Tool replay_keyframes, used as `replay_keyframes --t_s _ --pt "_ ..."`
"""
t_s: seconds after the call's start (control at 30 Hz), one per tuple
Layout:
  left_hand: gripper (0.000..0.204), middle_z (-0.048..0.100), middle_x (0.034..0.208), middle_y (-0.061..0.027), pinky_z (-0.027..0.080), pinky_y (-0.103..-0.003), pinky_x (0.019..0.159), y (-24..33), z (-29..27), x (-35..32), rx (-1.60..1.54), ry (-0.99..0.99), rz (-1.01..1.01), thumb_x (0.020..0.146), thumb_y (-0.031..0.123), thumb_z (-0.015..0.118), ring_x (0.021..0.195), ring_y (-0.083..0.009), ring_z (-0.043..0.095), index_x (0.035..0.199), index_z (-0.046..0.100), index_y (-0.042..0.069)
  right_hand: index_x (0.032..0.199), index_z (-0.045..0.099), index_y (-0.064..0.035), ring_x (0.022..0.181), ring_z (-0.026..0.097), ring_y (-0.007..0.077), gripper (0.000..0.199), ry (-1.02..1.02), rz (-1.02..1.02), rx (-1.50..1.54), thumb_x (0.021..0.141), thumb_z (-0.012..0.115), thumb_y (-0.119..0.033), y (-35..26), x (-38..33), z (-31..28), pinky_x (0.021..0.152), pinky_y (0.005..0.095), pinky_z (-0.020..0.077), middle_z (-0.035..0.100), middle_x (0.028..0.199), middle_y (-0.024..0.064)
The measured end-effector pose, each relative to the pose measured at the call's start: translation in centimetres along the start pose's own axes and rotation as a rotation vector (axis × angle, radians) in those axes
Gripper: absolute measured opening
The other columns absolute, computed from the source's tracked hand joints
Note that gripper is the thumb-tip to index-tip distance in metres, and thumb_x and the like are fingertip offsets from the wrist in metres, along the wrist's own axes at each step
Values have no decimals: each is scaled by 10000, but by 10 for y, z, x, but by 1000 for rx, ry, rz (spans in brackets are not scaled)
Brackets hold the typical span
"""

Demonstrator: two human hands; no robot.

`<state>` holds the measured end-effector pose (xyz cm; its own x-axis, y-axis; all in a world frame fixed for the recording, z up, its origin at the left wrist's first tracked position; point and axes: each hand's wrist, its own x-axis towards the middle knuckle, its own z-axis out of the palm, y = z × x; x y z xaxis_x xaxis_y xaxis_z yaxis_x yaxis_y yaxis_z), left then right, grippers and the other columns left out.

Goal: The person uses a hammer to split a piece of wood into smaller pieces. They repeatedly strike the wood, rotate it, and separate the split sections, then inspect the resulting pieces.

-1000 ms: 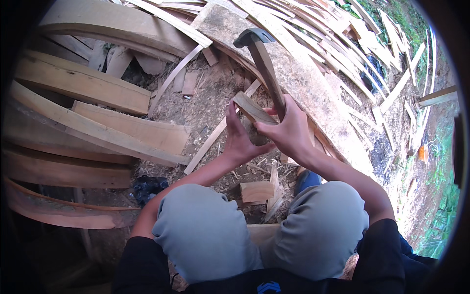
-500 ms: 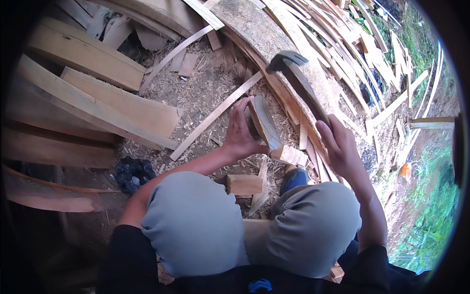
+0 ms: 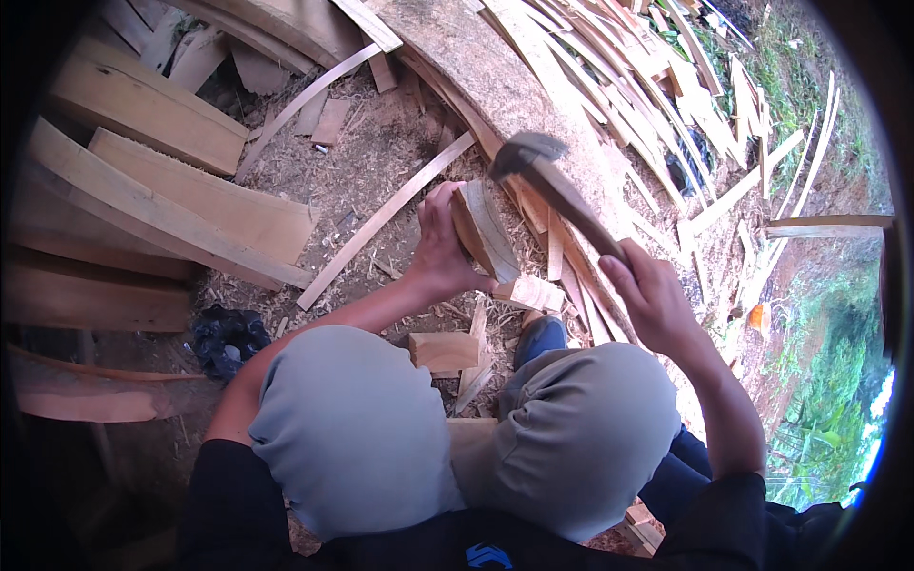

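Observation:
My left hand (image 3: pixel 441 246) is closed around the side of a thick wooden block (image 3: pixel 487 230) with a curved face, which is held up on a slant. The block's lower end is at a smaller pale wood block (image 3: pixel 529 293) in front of my knees; whether they touch I cannot tell. My right hand (image 3: pixel 655 297) is wrapped round the wooden handle of a hammer-like tool (image 3: pixel 571 203). Its dark, curved metal head hangs in the air just above and right of the held block's top.
Another short wood block (image 3: pixel 444 351) lies between my knees beside thin offcuts. Large planks (image 3: pixel 152 105) are stacked at left, near a black plastic bag (image 3: pixel 228 343). A big slab (image 3: pixel 457 48) stretches across the far side, with many strips (image 3: pixel 628 86) at right. Shavings cover the ground.
The whole view has shifted a little, moving the scene leftward. The raised tool is slightly lower and closer to the held block. Both hands keep their holds.

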<state>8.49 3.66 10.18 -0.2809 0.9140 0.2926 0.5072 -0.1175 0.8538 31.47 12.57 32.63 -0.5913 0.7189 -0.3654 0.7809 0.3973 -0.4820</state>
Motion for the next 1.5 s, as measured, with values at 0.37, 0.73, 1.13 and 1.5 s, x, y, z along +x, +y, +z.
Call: replay_keyframes --t_s 0.37,0.73,1.13,1.5 --pt "1477 289 1467 -187 237 -541 1203 -6 1 0 48 5 61 389 327 1016 1427 -408 266 1537 119 87 1012 531 6 680 587 446 365 57 -7 -59 1098 502 -348 3 -3 0 661 516 432 561 692 253" --pt "1455 282 1469 -184 239 -538 1208 0 1 1 49 -22 24 410 275 1011 1427 -407 259 1538 109 99 957 535 14 677 599 423 385 123 -16 -13 1097 504 -343 -18 -3 -13 659 516 435 563 698 264" --pt "1419 296 1459 -177 255 -542 1193 6 3 3 68 -28 14 421 280 1007 1400 -404 287 1527 136 105 966 534 18 647 551 432 383 78 -45 -80 1097 508 -342 -15 0 -8 664 504 429 558 718 269" --pt "1399 296 1451 -196 260 -552 1190 6 -4 2 89 -5 73 446 262 993 1383 -424 292 1534 130 95 979 539 30 690 594 460 412 10 -21 -139 1094 499 -364 -16 0 -10 667 518 435 580 725 282"
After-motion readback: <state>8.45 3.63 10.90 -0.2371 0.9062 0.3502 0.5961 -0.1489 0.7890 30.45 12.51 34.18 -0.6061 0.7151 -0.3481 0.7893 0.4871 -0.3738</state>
